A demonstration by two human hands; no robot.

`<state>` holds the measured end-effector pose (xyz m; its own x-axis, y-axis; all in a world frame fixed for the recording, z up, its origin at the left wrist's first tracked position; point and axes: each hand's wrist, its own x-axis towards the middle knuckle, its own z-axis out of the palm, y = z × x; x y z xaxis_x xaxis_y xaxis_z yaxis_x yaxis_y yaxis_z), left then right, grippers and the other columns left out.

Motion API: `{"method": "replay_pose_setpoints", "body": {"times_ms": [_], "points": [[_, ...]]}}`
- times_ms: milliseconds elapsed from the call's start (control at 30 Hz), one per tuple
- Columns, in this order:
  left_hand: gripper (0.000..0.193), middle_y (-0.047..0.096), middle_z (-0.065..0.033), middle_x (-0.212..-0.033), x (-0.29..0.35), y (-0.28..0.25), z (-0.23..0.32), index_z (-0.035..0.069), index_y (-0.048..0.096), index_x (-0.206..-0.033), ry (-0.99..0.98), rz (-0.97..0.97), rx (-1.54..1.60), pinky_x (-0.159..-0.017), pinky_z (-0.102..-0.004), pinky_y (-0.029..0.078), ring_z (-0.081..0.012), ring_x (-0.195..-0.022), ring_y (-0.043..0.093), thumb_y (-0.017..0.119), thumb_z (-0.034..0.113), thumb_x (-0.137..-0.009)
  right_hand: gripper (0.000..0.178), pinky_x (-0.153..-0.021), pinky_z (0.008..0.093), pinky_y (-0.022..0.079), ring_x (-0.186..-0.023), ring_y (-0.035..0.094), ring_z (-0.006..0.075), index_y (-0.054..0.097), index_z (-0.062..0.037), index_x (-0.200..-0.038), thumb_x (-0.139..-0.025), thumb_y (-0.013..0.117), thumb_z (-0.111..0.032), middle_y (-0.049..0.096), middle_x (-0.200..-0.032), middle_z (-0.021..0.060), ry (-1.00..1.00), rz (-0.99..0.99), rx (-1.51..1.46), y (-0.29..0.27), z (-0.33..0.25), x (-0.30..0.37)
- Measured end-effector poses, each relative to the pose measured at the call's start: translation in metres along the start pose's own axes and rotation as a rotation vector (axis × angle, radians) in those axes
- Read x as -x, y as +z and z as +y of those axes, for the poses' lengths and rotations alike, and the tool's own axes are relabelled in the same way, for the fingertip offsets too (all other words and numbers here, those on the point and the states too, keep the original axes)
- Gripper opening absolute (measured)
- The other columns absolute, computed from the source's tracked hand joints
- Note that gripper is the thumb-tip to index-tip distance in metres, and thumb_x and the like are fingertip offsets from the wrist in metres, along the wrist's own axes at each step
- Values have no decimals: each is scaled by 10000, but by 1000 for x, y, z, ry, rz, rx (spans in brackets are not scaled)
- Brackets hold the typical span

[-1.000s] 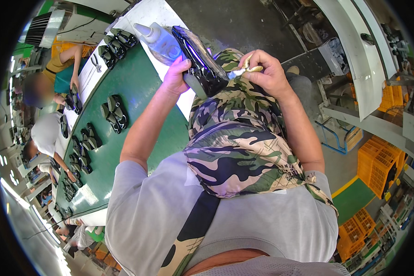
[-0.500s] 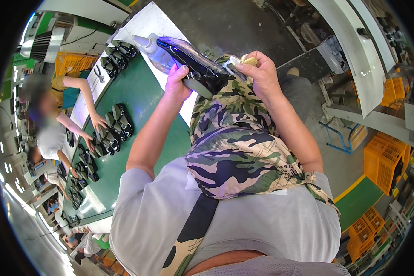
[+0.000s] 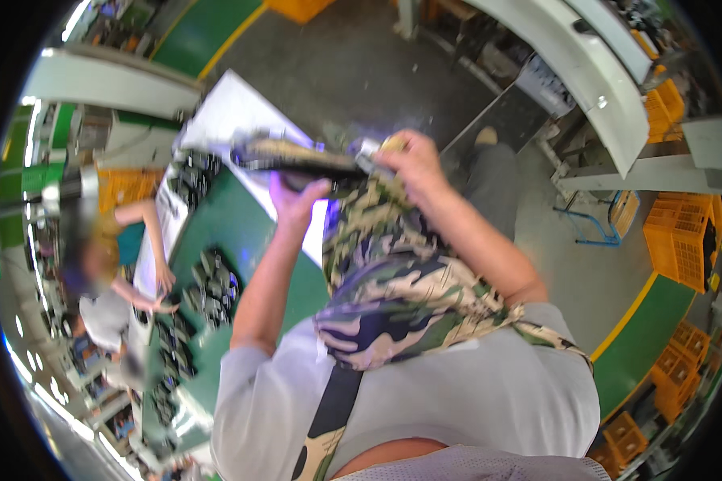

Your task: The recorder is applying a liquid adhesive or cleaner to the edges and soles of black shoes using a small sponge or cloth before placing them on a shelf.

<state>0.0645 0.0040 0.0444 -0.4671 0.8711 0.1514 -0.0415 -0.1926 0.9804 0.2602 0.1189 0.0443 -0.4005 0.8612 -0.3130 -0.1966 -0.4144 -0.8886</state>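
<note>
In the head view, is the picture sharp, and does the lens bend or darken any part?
Head view: motion blur smears the dark shoe and both hands, left hand and right hand; fisheye curves the green table edges; corners are black.

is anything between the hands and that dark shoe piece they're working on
Nothing visible does. The left hand grips the dark shoe piece from below, and the right hand meets its near end, with no gap showing between them.

head-worn fisheye, close, facing straight down
</note>
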Motion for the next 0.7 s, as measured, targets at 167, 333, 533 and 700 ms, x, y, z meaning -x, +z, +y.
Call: {"method": "replay_pose_setpoints", "body": {"times_ms": [167, 333, 533, 700], "points": [[748, 604, -117, -1155, -17, 19, 18, -25, 477, -1288, -47, -50, -91, -986, -377, 472, -236, -1073, 600, 835, 77, -640, 228, -581, 261, 446, -653, 546, 83, 599, -64, -852, -730, 790, -33, 598, -750, -8, -36, -58, -323, -6, -3, -24], [651, 618, -94, -1111, -63, 42, 55, -20, 508, -1231, 9, -112, -47, -944, -344, 476, -208, -1021, 597, 821, 77, -669, 160, -657, 288, 490, -747, 614, 147, 575, -71, -885, -814, 713, -29, 635, -846, 47, -51, 11, -520, -68, 10, -49], [677, 570, -125, -1213, -148, 109, 134, -23, 452, -1313, 202, -197, 23, -1004, -366, 443, -246, -1097, 575, 784, 113, -739, 165, -612, 338, 452, -779, 640, 186, 558, -95, -941, -835, 668, -33, 661, -867, 52, 47, 133, -715, -133, 65, -60], [487, 604, -92, -1141, -236, 198, 211, 0, 492, -1263, 491, -240, 35, -980, -375, 468, -215, -1048, 596, 712, 70, -835, 165, -583, 338, 456, -711, 633, 183, 565, -102, -920, -821, 673, -27, 666, -841, 53, 118, 159, -713, -167, 109, -67]]}}
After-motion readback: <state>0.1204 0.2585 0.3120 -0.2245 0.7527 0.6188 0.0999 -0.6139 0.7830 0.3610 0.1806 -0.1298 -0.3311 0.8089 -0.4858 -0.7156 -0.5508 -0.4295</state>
